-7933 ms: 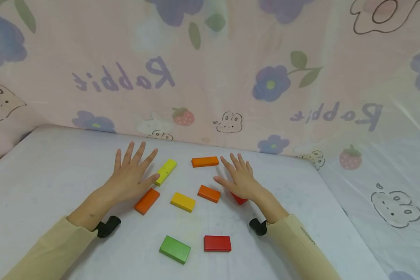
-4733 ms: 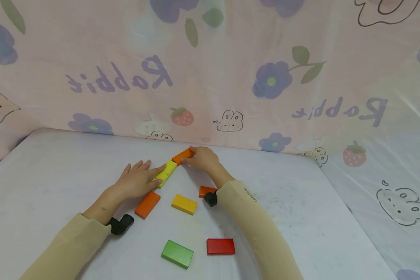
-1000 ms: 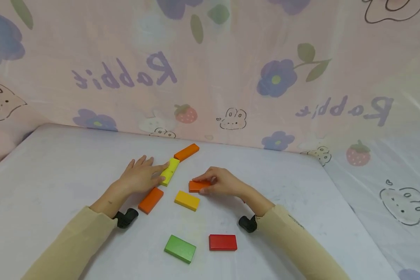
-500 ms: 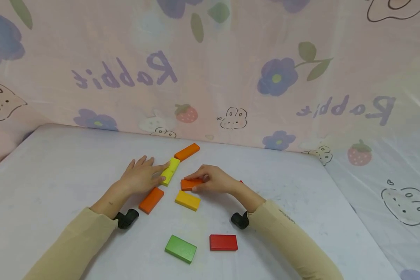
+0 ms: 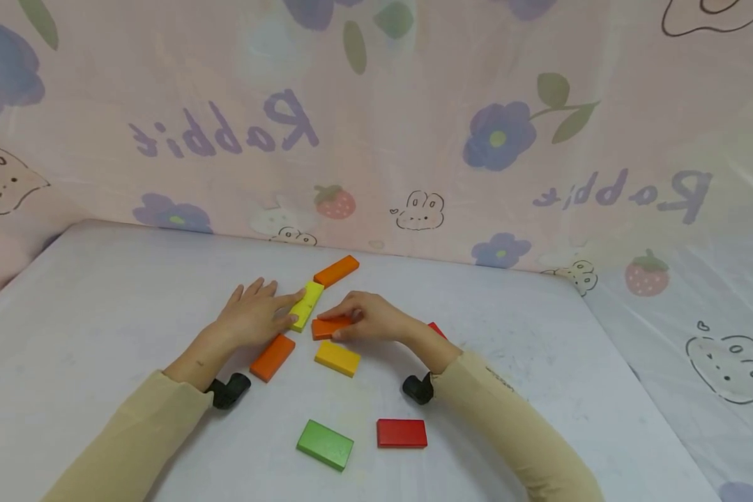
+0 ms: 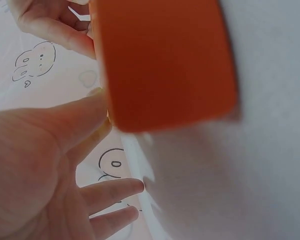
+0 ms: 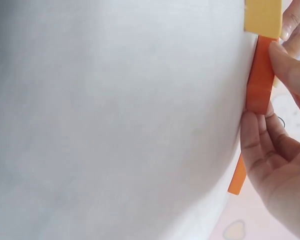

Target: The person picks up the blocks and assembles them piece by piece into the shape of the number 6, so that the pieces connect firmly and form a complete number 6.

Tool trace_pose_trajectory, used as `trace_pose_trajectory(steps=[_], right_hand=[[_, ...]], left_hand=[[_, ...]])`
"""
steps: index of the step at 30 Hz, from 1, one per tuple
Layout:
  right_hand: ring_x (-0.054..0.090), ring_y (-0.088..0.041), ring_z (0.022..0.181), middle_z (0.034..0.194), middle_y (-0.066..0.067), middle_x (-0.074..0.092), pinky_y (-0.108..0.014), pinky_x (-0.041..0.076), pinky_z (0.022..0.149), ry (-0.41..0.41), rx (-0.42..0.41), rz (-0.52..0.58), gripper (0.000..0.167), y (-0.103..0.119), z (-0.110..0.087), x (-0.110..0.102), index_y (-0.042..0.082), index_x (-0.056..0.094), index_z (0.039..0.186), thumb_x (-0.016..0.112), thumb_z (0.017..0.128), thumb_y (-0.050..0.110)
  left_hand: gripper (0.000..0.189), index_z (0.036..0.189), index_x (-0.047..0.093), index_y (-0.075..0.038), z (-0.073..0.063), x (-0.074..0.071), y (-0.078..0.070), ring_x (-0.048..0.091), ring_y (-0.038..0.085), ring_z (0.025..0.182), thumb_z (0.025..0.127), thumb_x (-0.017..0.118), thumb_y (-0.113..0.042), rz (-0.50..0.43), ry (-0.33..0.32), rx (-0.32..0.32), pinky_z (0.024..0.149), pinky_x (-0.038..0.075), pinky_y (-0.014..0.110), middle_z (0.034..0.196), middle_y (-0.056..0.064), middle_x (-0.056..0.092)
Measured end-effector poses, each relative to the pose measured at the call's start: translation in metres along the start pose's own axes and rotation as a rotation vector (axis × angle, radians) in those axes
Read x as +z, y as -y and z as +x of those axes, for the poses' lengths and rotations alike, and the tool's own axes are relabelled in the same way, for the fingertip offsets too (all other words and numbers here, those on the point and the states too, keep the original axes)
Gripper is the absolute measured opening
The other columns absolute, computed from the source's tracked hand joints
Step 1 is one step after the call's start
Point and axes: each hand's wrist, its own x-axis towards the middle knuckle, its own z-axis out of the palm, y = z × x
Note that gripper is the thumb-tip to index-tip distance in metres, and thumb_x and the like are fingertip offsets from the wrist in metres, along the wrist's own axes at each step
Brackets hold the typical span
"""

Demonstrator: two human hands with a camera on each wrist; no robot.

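Observation:
My right hand (image 5: 373,321) grips a small orange block (image 5: 330,328) between thumb and fingers, flat and close over the table, just right of a bright yellow block. The right wrist view shows the fingers at the end of that orange block (image 7: 260,80) and the thumb along its side. My left hand (image 5: 251,317) lies with fingers spread, its thumb and index fingertip touching the left side of the bright yellow block (image 5: 308,307). A second orange block (image 5: 336,270) meets the far end of the yellow one. A third orange block (image 6: 165,65) fills much of the left wrist view.
A golden-yellow block (image 5: 337,358) lies just in front of the held one. Nearer are a green block (image 5: 325,444) and a red block (image 5: 401,434). Another red block (image 5: 437,330) is partly hidden behind the right forearm. A patterned curtain (image 5: 376,125) hangs behind the white table (image 5: 539,348).
Earlier, the right hand turned the far orange block against the yellow one's end, then gripped another orange block. It has since slid that block left, toward the yellow one; the left hand stays put.

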Motion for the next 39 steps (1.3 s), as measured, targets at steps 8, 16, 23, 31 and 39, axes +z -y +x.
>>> trace_pose_trajectory(steps=[8,16,23,31,39], right_hand=[[0.050,-0.015,0.096,0.110,-0.003,0.063,-0.022,0.043,0.081,0.011,0.024,0.008,0.037,0.003,0.003,0.001,0.019,0.067,0.123,0.071,0.087,0.019],[0.050,-0.015,0.099,0.114,-0.003,0.062,-0.021,0.043,0.082,0.011,0.045,0.028,0.037,0.004,0.005,0.003,0.019,0.067,0.124,0.070,0.088,0.018],[0.052,-0.018,0.100,0.114,-0.008,0.061,-0.017,0.046,0.082,0.000,-0.001,0.029,0.047,0.003,0.001,0.003,0.012,0.059,0.133,0.070,0.087,0.016],[0.054,-0.020,0.113,0.124,-0.006,0.060,-0.031,0.051,0.092,-0.127,0.042,0.043,0.045,0.006,-0.015,-0.002,0.014,0.063,0.128,0.072,0.085,0.024],[0.057,-0.019,0.104,0.112,-0.002,0.065,-0.027,0.051,0.087,-0.125,0.025,0.070,0.038,0.010,-0.036,-0.001,0.012,0.068,0.119,0.075,0.083,0.025]], left_hand=[[0.050,0.146,0.042,-0.016,0.001,-0.001,-0.001,0.015,0.054,0.140,0.098,0.051,-0.030,0.004,-0.003,0.012,0.110,0.006,0.070,0.149,0.033,0.029],[0.050,0.146,0.043,-0.017,0.001,-0.001,-0.003,0.015,0.054,0.140,0.098,0.051,-0.030,0.005,0.002,0.007,0.110,0.006,0.070,0.149,0.033,0.029],[0.051,0.146,0.042,-0.017,0.002,0.002,-0.002,0.014,0.054,0.140,0.098,0.051,-0.031,-0.004,0.012,-0.006,0.110,0.006,0.069,0.149,0.034,0.028],[0.050,0.146,0.042,-0.016,0.000,0.002,-0.001,0.014,0.054,0.140,0.098,0.051,-0.030,-0.009,0.009,0.003,0.110,0.006,0.069,0.149,0.034,0.028],[0.050,0.146,0.042,-0.016,0.000,0.000,0.000,0.015,0.055,0.139,0.098,0.050,-0.030,0.002,0.002,0.008,0.110,0.007,0.070,0.149,0.034,0.028]])
